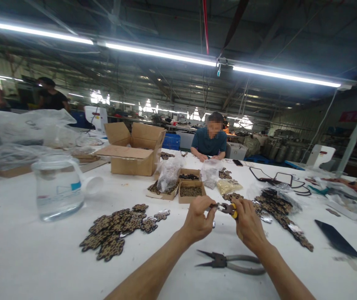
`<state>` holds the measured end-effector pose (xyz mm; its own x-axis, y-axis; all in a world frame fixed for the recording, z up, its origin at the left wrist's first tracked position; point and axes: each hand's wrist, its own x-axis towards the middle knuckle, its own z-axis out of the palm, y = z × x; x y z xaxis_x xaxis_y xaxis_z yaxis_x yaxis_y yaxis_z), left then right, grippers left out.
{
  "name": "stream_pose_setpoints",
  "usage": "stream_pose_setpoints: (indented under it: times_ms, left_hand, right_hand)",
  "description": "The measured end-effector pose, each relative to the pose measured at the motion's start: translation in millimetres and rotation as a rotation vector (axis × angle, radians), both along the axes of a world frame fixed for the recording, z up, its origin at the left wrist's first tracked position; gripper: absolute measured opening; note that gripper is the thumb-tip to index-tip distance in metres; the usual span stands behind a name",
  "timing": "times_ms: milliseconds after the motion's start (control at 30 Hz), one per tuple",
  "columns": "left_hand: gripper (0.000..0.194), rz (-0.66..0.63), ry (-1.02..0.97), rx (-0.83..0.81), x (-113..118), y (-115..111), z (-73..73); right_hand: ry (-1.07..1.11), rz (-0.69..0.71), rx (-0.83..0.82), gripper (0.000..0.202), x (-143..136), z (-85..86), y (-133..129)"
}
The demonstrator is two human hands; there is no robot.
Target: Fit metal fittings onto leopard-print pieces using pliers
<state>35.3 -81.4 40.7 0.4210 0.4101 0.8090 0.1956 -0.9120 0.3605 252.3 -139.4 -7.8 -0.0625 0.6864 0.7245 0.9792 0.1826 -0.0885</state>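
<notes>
In my right hand [247, 221] is a pair of yellow-handled pliers [226, 208], its jaws pointing left. My left hand [198, 218] is closed in a pinch right at the jaws; the small piece between its fingers is too small to name. Below my hands, long-nosed pliers [228, 261] with grey handles lie with their tips apart, pointing left. A heap of leopard-print, flower-edged patches [112, 231] lies to the left. Another pile of leopard-print patches [278, 208] is on the right, some with shiny wrapping.
Small boxes of metal bits [191, 190] stand beyond my hands, beside plastic bags [169, 173]. A water jug [58, 187] and an open cardboard box [134, 152] are at left. A dark flat phone-like slab [337, 238] lies right. Another person [209, 139] works across the white table [56, 262].
</notes>
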Motion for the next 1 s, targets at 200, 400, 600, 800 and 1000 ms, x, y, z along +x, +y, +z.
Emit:
stream_pose_setpoints:
  times_ms: [200,400,600,800,1000]
  left_hand:
    - [0.008,-0.012,0.001,-0.001,-0.5,0.4,0.4]
    - [0.008,-0.012,0.008,-0.014,-0.6,0.7,-2.1]
    - [0.007,-0.009,0.02,-0.017,0.1,1.2,-3.6]
    - [0.008,-0.009,0.026,-0.043,-0.6,0.6,-3.5]
    - [0.007,-0.026,0.0,-0.106,0.4,0.8,-2.7]
  right_hand:
    - [-0.014,0.042,0.031,0.061,1.2,0.6,0.6]
    - [-0.018,0.032,0.015,0.059,3.2,-0.7,0.5]
    - [-0.003,0.06,0.0,0.06,3.9,-3.1,1.9]
    - [-0.027,0.05,0.008,0.058,4.5,0.9,0.4]
    - [-0.035,0.058,0.005,0.061,4.6,2.8,-1.2]
